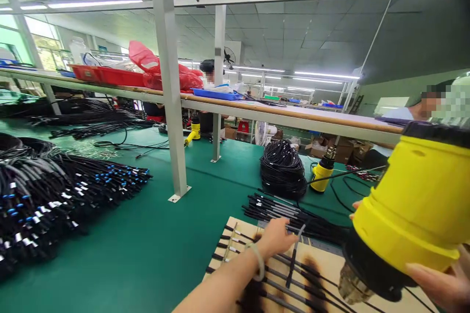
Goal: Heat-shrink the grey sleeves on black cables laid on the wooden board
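In the head view, my right hand (442, 279) is wrapped round a yellow heat gun (414, 200), its scorched metal nozzle pointing down at a wooden board. My left hand (277, 237), with a pale bangle at the wrist, reaches over the board (235, 225) with thumb and forefinger apart. Close to its thumb, a thin black rod with a grey end (293, 261) lies across the cables; contact is unclear. Several black cables with grey sleeves (282, 291) run side by side on the board, which has dark burn marks. My left forearm hides part of them.
Bundled black cables (66, 195) with white and blue tags cover the left side. Beyond the board lie more cables (279, 208), a coiled bundle (282, 168) and another yellow heat gun (322, 173). A white post (172, 107) supports the shelf; people are in the background.
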The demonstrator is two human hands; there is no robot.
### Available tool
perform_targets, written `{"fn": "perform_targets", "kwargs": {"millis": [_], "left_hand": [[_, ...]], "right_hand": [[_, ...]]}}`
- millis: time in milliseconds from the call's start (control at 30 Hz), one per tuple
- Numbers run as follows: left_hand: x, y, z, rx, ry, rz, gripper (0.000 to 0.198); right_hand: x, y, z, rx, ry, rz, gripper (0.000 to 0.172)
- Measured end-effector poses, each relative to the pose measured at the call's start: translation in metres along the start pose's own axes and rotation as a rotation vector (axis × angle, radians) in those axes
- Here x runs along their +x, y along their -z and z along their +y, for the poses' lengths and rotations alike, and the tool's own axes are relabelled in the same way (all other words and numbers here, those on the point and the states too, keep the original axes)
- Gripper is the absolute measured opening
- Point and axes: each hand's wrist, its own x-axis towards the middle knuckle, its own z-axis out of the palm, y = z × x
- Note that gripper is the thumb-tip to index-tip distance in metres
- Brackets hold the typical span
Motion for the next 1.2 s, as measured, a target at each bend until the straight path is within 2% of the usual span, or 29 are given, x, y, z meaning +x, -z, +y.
{"fn": "perform_targets", "kwargs": {"millis": [100,167,200,300,400,500,567,700,800,867,1000,1200], "left_hand": [[0.02,-0.037,0.009,0.045,0.045,-0.087,0.042],[0.031,-0.04,0.015,0.082,0.042,-0.133,0.037],[0.038,-0.034,0.018,0.101,0.029,-0.145,0.034],[0.062,0.011,0.022,0.156,-0.016,-0.091,0.029],[0.076,0.07,0.011,0.192,-0.011,0.055,0.035],[0.057,0.111,-0.023,0.191,0.047,0.158,0.039],[0.025,0.121,-0.054,0.166,0.105,0.203,0.042],[-0.047,0.113,-0.117,0.052,0.264,0.235,0.059],[-0.08,0.099,-0.141,-0.06,0.357,0.228,0.069],[-0.089,0.09,-0.146,-0.184,0.388,0.223,0.068],[-0.09,0.075,-0.143,-0.503,0.371,0.218,0.071],[-0.091,0.065,-0.149,-0.611,0.271,0.101,0.082]], "right_hand": [[0.001,0.011,0.003,0.091,-0.054,0.017,0.075],[0.004,0.02,0.007,0.13,-0.049,-0.006,0.072],[0.005,0.025,0.009,0.135,-0.046,-0.035,0.069],[0.008,0.033,0.015,0.133,-0.067,-0.12,0.061],[0.007,0.023,0.016,0.12,-0.099,-0.062,0.046],[0.007,0.001,0.016,0.105,-0.109,-0.047,0.028],[0.009,-0.014,0.017,0.117,-0.103,-0.078,0.024],[0.019,-0.042,0.022,0.162,-0.083,-0.052,0.026],[0.025,-0.062,0.029,0.174,-0.055,-0.042,0.027],[0.029,-0.075,0.036,0.161,-0.042,-0.031,0.027],[0.034,-0.096,0.05,0.13,-0.015,0.049,0.028],[0.041,-0.118,0.071,0.064,-0.028,0.121,0.031]]}}
